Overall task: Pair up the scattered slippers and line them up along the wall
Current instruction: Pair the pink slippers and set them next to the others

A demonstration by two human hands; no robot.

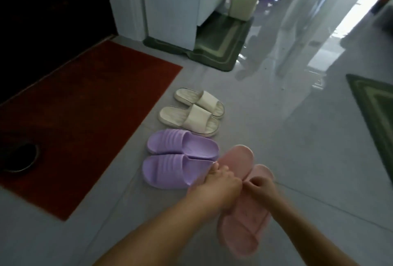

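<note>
Slippers nearly sorted: cream slide pair, lilac ribbed pair aligned; our left hand and right hand grip unplaced fuzzy pink pair.

Grey floor bears a red mat at left, cream slippers and purple slippers mid-frame, a green rug upper centre
</note>
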